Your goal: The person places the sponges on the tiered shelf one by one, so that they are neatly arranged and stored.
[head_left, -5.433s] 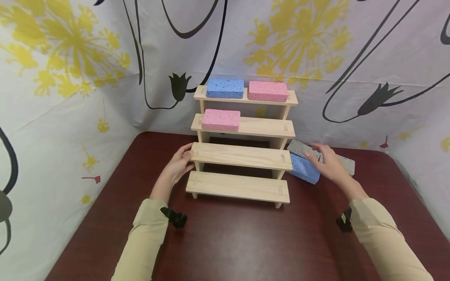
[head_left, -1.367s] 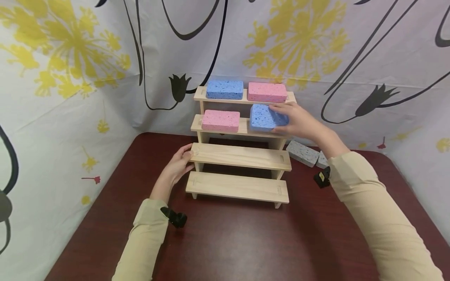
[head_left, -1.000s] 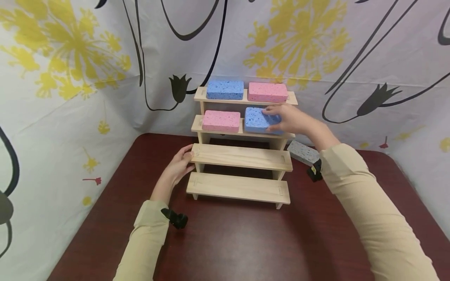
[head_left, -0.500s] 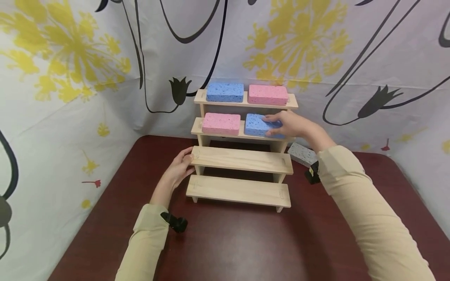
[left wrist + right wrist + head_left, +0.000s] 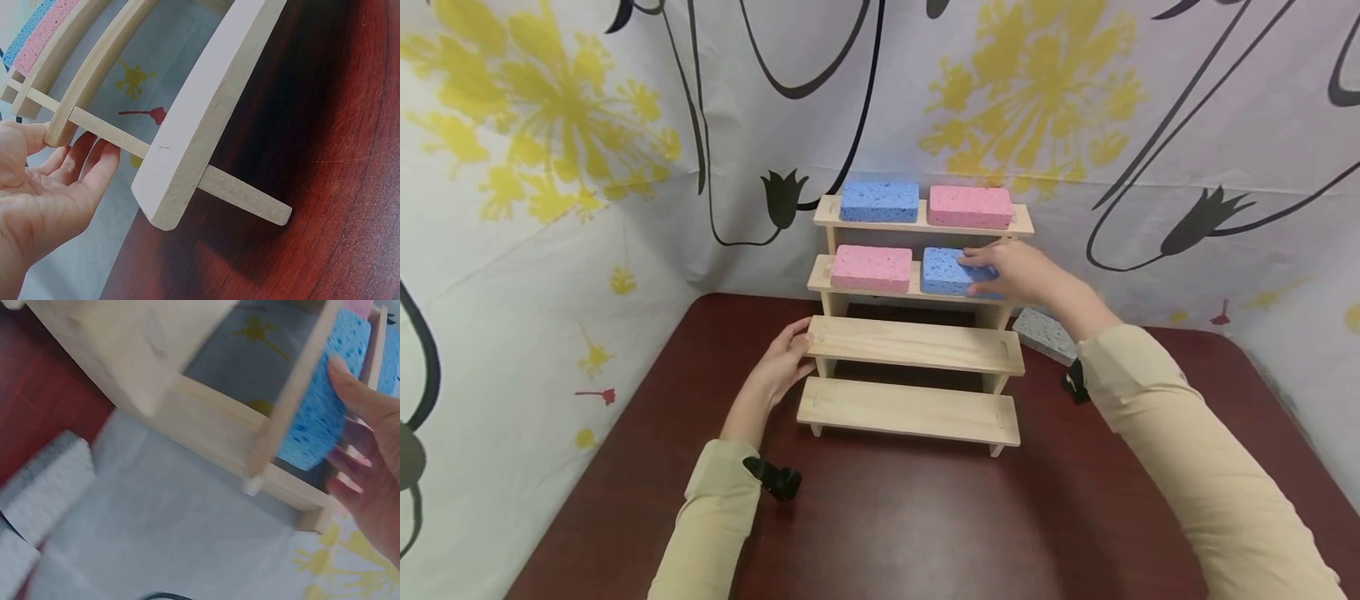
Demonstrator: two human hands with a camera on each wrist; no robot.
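A stepped wooden rack (image 5: 917,343) with several tiers stands on the table. My left hand (image 5: 781,360) grips the left end of its third tier from the top, thumb above and fingers below; the left wrist view shows this hand (image 5: 53,181) from the palm side. On the second tier, my right hand (image 5: 1026,271) holds a speckled blue sponge (image 5: 943,271) by its right part, which the fingers partly hide. The right wrist view has the thumb against this blue sponge (image 5: 319,406). Left of it on the same tier lies a pink sponge (image 5: 871,268).
On the top tier lie another blue sponge (image 5: 880,202) and a pink sponge (image 5: 970,207). A grey sponge (image 5: 1045,335) rests on the dark red table (image 5: 895,525) right of the rack; the right wrist view shows two grey ones. A patterned cloth (image 5: 737,125) hangs behind.
My right hand has carried the blue sponge from the table right of the rack up to the second tier, then shifted it left and down onto the board. The left hand has stayed put.
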